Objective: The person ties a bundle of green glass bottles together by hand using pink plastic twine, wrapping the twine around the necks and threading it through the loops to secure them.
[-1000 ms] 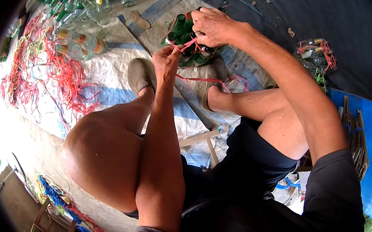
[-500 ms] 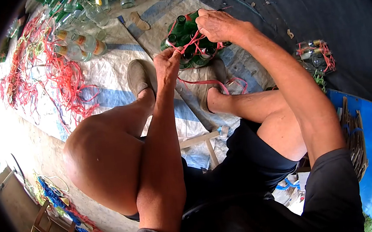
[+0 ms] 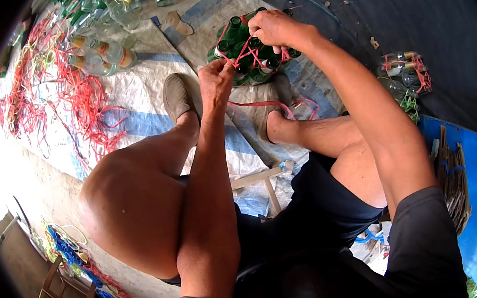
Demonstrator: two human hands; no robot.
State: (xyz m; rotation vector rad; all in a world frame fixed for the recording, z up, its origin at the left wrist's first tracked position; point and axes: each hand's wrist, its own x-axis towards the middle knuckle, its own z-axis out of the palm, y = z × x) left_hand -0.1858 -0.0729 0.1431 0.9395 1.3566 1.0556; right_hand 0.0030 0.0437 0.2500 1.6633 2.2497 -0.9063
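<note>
A cluster of green glass bottles [image 3: 246, 52] stands upright on the woven tarp [image 3: 145, 95], just beyond the person's shoes. Red twine [image 3: 243, 52] crisscrosses the bottle necks. The right hand [image 3: 273, 29] clenches twine atop the cluster; the left hand [image 3: 215, 80], at its near-left edge, pinches a strand taut.

Loose clear bottles [image 3: 101, 50] beside tangled red string [image 3: 73, 99] on woven sheet [image 3: 146, 103].

The bottles [image 3: 242, 44] are glossy green glass, bound with thin red plastic string [image 3: 246, 52]. The mat [image 3: 145, 95] beneath is woven plastic, matt and coarse.
</note>
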